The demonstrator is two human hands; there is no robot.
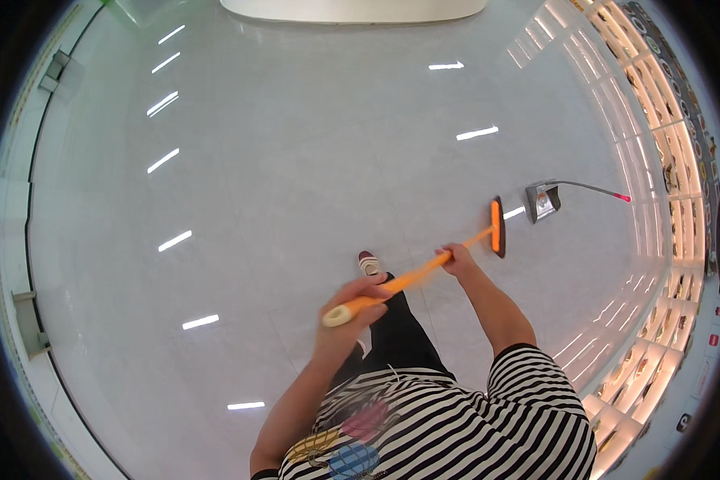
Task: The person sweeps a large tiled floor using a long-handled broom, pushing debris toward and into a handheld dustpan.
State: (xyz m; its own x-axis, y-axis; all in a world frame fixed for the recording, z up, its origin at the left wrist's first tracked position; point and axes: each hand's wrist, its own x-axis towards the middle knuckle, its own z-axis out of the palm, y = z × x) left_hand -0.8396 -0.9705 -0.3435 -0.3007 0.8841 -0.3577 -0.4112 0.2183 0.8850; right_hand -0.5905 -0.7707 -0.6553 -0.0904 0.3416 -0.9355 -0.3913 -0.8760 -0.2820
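An orange broom (414, 276) slants across in front of me, its cream-tipped end near my body and its head off to the right. My left hand (354, 302) is wrapped round the handle close to that tip. Farther down the handle, my right hand (456, 260) grips it too. The dark-bristled broom head (497, 227) is low over the pale floor; whether it touches cannot be told. Just beyond it to the right lies a grey dustpan (543, 203), with some small debris visible in its pan. A thin dark handle with a pink end (622, 197) runs from it rightward.
Lit shelves (684, 232) with many small items curve along the right side. A rounded white base (352, 10) stands at the far end. Along the left runs a pale wall (12, 232) with a dark edge line. The glossy floor (280, 176) reflects ceiling lights.
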